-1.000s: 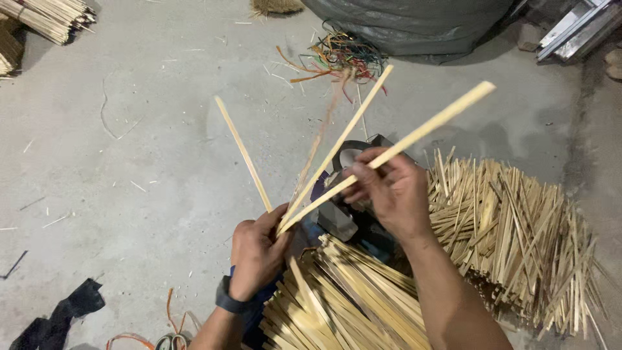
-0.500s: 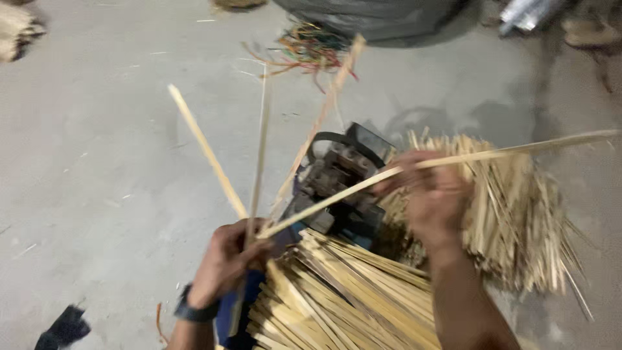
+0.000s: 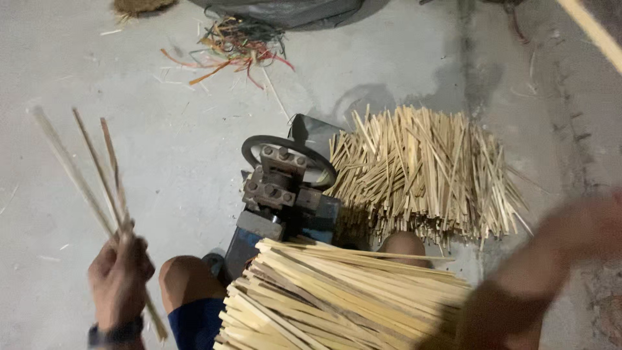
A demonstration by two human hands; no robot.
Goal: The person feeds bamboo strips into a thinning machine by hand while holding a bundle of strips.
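At your left: your left hand [image 3: 120, 275] is clenched around a few thin bamboo strips [image 3: 91, 175], which fan upward and away from the fist; a short tail sticks out below it
Right side: your right arm crosses the lower right corner as a blur, and a single strip [image 3: 593, 29] slants across the top right corner; your right hand itself lies outside the frame, so you cannot tell whether it grips that strip
Lap: a thick bundle of flat strips [image 3: 337, 291] rests across your knees, ends pointing toward the left hand
Machine: a small metal machine [image 3: 285, 188] with bolted blocks and a dark round wheel sits on the floor just beyond your knees, nothing fed into it
Far pile: a loose heap of thinner sticks [image 3: 424, 172] lies touching the machine's right side
Floor: grey concrete [image 3: 162, 129], with a tangle of coloured cords [image 3: 236, 48] well beyond the machine
Step in hand: by the look of it, you are between feeds, with strips gathered in the left fist and held off to the side, apart from the machine
Next move calls for: judging from this, bring the fanned tips together, line one up with the gap between the bolted blocks, and keep your fingers clear of the wheel
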